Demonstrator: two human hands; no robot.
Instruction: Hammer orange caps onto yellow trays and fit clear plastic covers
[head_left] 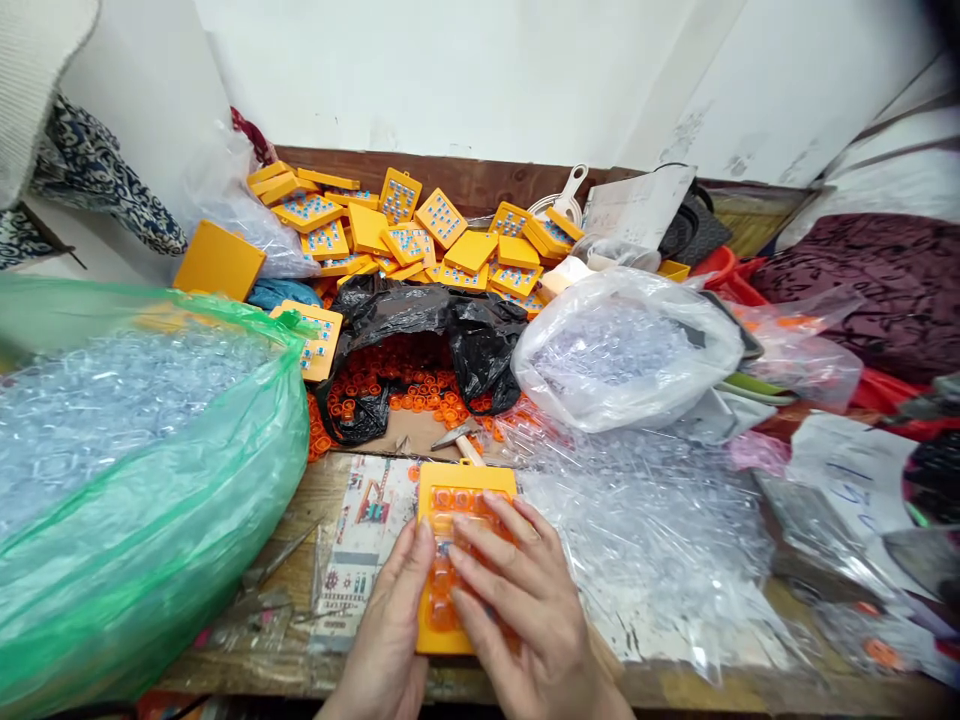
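A flat yellow plastic case (466, 474) lies at the front middle of the table, with rows of translucent orange pieces (442, 580) on its face. My left hand (394, 610) grips the case's left edge, thumb along the front side. Across the right part of the face, my right hand (529, 590) rests with its fingers spread over the orange pieces, covering much of them. Just behind the case is a hammer (465, 440), its handle partly hidden. A printed sheet (360, 560) is under and left of the case.
On the left bulges a green bag (247, 480) of clear plastic pieces. A white bag (540, 390) of similar pieces stands right of a black bag (397, 310) holding orange rings. Yellow cases (367, 228) are heaped behind. Loose clear pieces (660, 530) spread over the right side.
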